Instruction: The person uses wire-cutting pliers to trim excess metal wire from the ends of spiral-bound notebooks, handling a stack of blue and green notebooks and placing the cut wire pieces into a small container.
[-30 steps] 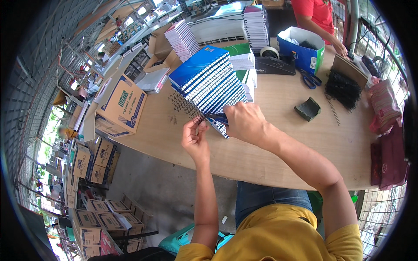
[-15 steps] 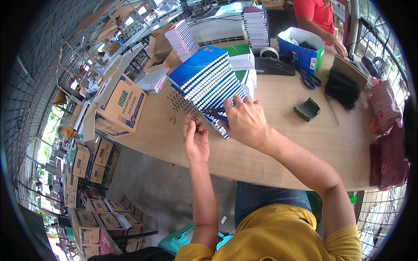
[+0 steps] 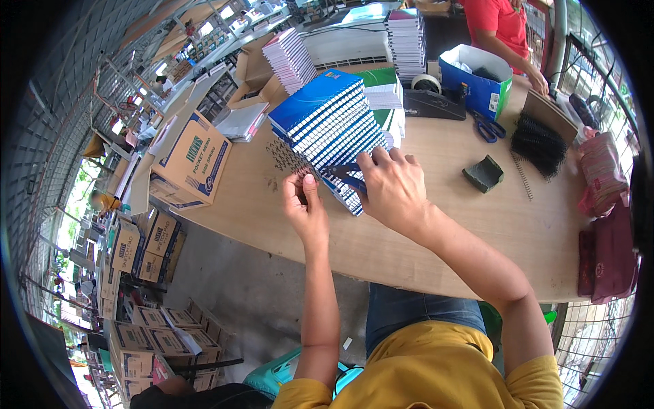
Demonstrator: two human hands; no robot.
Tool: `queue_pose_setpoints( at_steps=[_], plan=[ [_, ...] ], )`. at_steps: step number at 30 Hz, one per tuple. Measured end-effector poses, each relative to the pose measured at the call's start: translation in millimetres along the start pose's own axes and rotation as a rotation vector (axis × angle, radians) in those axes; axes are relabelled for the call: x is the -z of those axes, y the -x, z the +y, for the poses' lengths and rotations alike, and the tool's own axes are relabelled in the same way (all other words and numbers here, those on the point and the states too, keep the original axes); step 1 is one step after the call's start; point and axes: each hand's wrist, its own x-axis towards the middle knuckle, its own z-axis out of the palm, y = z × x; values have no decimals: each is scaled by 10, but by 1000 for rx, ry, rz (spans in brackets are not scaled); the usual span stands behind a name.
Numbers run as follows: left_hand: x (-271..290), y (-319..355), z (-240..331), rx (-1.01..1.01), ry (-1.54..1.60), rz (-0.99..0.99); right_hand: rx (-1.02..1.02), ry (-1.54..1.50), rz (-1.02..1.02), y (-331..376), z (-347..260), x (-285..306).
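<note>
A slanted stack of blue-covered notebooks (image 3: 327, 119) lies on the wooden table (image 3: 436, 225). My right hand (image 3: 392, 187) rests on the nearest notebook of the stack and grips its near end. My left hand (image 3: 304, 204) pinches a black spiral wire binding (image 3: 286, 160) that lies along the stack's left edge. Both forearms come up from the lower edge.
A heap of black spiral bindings (image 3: 541, 140), blue scissors (image 3: 485, 129), a tape dispenser (image 3: 432, 99), a blue bin (image 3: 477, 78) and a dark green block (image 3: 484, 174) lie on the table. An open cardboard box (image 3: 194, 160) stands at left. A person in red (image 3: 504, 27) works at the far side.
My left hand has moved slightly lower and nearer along the spiral wire. My right hand stays on the notebook stack, shifted a little toward me.
</note>
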Motion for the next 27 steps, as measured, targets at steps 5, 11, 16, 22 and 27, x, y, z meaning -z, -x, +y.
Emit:
queue_pose_setpoints(
  at_steps=[5, 11, 16, 22, 27],
  plan=[
    [10, 1, -33, -17, -14, 1, -28, -40, -68, -61, -75, 24],
    [-7, 0, -29, -74, -65, 8, -20, -125, -158, -141, -29, -10],
    [24, 1, -43, -22, -78, 8, -48, -170, -148, -114, 28, 19],
    [51, -64, 7, -62, 13, -42, -16, -49, -55, -116, -82, 107],
    [30, -85, 77, -44, -19, -50, -10, -35, -31, -158, -49, 79]
  ],
)
